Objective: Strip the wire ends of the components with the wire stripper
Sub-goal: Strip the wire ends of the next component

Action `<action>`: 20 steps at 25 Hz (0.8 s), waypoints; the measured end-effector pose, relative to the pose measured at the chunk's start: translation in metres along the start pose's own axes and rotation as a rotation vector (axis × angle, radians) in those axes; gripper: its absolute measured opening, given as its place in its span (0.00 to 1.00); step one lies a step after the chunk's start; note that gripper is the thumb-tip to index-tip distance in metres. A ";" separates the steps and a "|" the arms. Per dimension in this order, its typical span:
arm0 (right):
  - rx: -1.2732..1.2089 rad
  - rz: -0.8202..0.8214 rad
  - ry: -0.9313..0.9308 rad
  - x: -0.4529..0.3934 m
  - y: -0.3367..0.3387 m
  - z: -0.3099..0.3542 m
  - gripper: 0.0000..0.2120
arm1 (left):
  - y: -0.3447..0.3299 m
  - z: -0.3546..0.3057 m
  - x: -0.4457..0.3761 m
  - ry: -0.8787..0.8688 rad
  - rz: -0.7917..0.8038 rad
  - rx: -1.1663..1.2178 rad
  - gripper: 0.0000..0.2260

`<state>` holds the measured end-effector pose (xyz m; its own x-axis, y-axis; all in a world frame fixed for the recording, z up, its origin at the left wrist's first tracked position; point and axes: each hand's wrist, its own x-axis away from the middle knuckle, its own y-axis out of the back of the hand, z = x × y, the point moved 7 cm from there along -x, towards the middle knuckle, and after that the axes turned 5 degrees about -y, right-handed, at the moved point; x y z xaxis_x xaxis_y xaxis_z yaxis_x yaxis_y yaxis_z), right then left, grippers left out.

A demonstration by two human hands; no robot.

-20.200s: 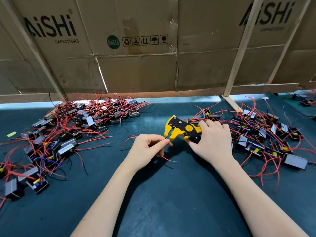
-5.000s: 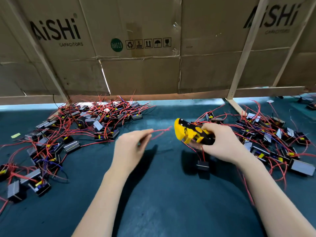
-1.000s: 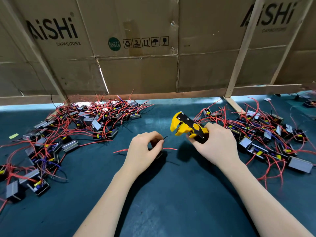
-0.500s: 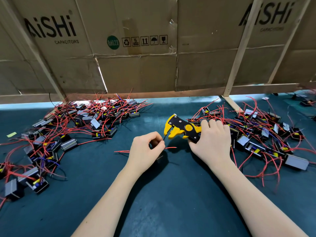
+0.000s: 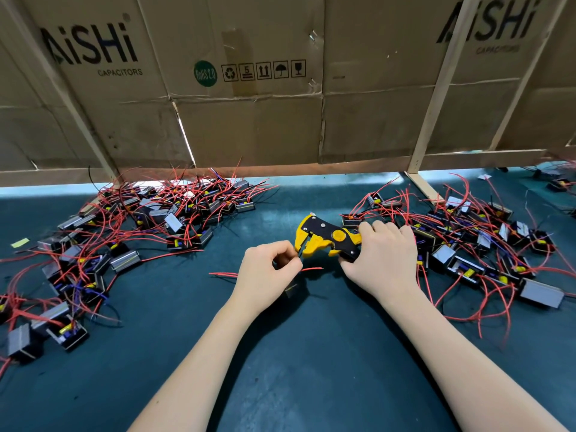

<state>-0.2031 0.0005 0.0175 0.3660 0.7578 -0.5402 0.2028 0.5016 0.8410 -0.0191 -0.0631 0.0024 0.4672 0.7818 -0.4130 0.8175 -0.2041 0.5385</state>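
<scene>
My right hand [image 5: 381, 260] grips the handles of the yellow and black wire stripper [image 5: 325, 240], whose jaws point left. My left hand [image 5: 268, 275] pinches a thin wire of a small dark component [image 5: 291, 289] that sits mostly hidden under the hand. The wire's tip meets the stripper's jaws. Two red wires [image 5: 311, 269] of that component stick out left and right of the hand.
A pile of components with red wires [image 5: 131, 232] lies at the left, another pile [image 5: 473, 244] at the right on the dark green mat [image 5: 296, 353]. A cardboard wall on a wooden frame [image 5: 265, 120] stands behind.
The stripper has come down and left until its jaws meet the wire tip pinched in my left hand. The left hand has hardly moved.
</scene>
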 end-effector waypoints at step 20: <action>0.080 0.120 0.025 -0.001 -0.007 -0.005 0.24 | -0.002 0.001 0.001 0.008 0.181 0.054 0.10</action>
<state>-0.2094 -0.0021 0.0119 0.3697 0.8211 -0.4349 0.2312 0.3721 0.8989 -0.0199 -0.0627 0.0005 0.6059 0.7341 -0.3066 0.7373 -0.3733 0.5631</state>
